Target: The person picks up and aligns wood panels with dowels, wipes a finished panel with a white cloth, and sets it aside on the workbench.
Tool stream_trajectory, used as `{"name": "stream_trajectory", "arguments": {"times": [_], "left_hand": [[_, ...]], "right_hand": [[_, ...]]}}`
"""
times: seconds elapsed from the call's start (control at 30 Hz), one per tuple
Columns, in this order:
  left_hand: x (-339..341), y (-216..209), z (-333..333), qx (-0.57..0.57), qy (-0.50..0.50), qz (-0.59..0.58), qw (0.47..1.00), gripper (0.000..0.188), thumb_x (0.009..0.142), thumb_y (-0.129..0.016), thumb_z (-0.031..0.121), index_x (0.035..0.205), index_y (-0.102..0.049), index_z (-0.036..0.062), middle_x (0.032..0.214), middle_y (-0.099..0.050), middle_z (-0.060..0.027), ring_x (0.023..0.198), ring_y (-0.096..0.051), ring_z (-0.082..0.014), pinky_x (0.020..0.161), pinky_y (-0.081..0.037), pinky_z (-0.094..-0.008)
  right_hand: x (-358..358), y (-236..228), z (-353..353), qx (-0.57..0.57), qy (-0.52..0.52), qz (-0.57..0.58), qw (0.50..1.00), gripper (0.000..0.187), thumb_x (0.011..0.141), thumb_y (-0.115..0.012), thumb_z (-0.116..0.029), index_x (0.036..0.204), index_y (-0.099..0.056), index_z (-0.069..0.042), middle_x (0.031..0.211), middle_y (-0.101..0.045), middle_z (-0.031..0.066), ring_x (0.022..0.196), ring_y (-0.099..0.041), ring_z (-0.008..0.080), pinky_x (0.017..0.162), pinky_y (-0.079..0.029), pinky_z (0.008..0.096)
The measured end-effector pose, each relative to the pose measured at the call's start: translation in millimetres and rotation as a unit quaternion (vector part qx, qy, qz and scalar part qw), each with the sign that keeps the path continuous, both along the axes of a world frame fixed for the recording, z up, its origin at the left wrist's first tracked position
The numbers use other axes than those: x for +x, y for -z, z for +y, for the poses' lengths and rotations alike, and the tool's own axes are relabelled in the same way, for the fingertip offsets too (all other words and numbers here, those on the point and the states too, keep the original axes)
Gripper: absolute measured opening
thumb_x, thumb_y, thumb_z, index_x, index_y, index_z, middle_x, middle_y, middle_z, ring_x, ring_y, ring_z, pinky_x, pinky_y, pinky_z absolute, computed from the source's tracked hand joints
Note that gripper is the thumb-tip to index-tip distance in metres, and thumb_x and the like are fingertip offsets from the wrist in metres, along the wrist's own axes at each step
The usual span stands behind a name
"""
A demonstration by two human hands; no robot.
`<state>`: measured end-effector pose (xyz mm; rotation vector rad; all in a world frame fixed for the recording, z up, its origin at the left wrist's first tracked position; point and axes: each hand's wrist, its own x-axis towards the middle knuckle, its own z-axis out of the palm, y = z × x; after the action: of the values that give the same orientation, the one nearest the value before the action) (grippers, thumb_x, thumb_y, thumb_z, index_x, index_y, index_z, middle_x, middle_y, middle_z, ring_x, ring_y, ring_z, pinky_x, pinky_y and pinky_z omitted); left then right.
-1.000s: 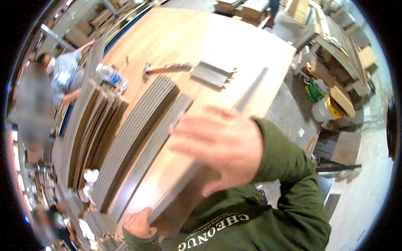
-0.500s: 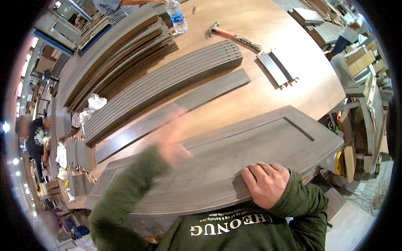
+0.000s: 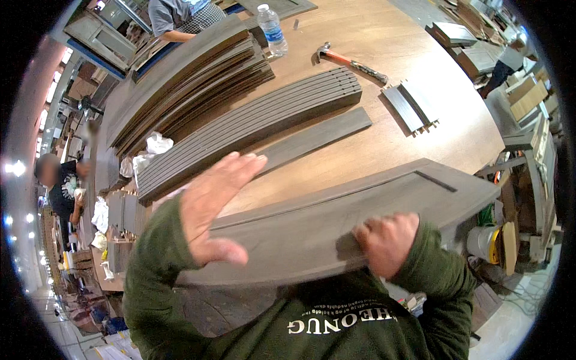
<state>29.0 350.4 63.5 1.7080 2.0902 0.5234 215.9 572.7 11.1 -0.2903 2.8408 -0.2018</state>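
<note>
A long grey wooden door panel [image 3: 312, 234] with a recessed middle lies across the near side of the workbench, in front of my body. My right hand [image 3: 389, 243] grips its near edge, fingers curled over the top; motion blurs it slightly. Over the panel's left part, my left hand [image 3: 216, 207] is raised with nothing in it, fingers extended and thumb apart. It covers part of the panel's left end and of a loose grey board [image 3: 318, 139] beyond.
A grooved stack of grey strips [image 3: 258, 123] and a pile of brown-edged boards [image 3: 192, 78] lie farther left. Beyond are a water bottle [image 3: 273, 31], a claw hammer [image 3: 353, 62] and short slotted pieces [image 3: 411, 108]. A white bucket [image 3: 483, 243] stands off the right edge. Other people are nearby.
My left hand has swung left from over the panel's middle. My right hand keeps its grip, and the panel's near edge has shifted away from me. The view has moved slightly.
</note>
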Motion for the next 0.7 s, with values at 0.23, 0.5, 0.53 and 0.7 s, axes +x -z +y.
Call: {"name": "stream_trajectory", "arguments": {"times": [0.23,0.5,0.53,0.7], "left_hand": [[12,-39,-33,0.072,-0.092,0.128,0.985,0.109,0.049,-0.072,0.063,0.124,-0.037,-0.0076,0.124,-0.044,-0.0218,0.115,-0.044,-0.036,0.099,-0.031,-0.043],[-10,66,-56,0.004,-0.242,0.202,0.949,0.072,0.055,-0.078,0.043,0.11,-0.05,0.0055,0.086,-0.065,-0.0093,0.065,-0.063,-0.0249,0.066,-0.047,-0.0381],[-12,61,-52,0.015,-0.239,0.193,0.952,0.068,0.057,-0.077,0.041,0.108,-0.051,0.0056,0.082,-0.065,-0.0079,0.061,-0.063,-0.0251,0.063,-0.047,-0.0381],[-3,-4,-71,-0.012,-0.179,0.193,0.965,0.081,0.056,-0.075,0.048,0.117,-0.048,0.0024,0.095,-0.06,-0.0183,0.086,-0.059,-0.0326,0.075,-0.047,-0.0378]], "right_hand": [[-85,-23,23,0.09,0.056,-0.002,0.994,0.013,0.067,-0.061,-0.022,0.068,-0.065,-0.01,0.057,-0.06,0.0079,0.053,-0.06,0.0225,0.053,-0.05,0.0331],[-111,-23,25,0.075,0.032,0.017,0.997,0.036,0.062,-0.069,-0.044,0.066,-0.065,-0.009,0.058,-0.06,0.0101,0.053,-0.06,0.0257,0.053,-0.05,0.0331],[-113,-23,25,0.073,0.037,0.014,0.997,0.038,0.062,-0.069,-0.046,0.067,-0.065,-0.009,0.058,-0.06,0.0101,0.053,-0.06,0.0254,0.053,-0.05,0.0332],[-115,-24,21,0.051,-0.019,0.062,0.997,0.046,0.062,-0.068,-0.052,0.067,-0.065,-0.006,0.056,-0.06,0.0096,0.05,-0.06,0.0244,0.052,-0.05,0.0326]]}}
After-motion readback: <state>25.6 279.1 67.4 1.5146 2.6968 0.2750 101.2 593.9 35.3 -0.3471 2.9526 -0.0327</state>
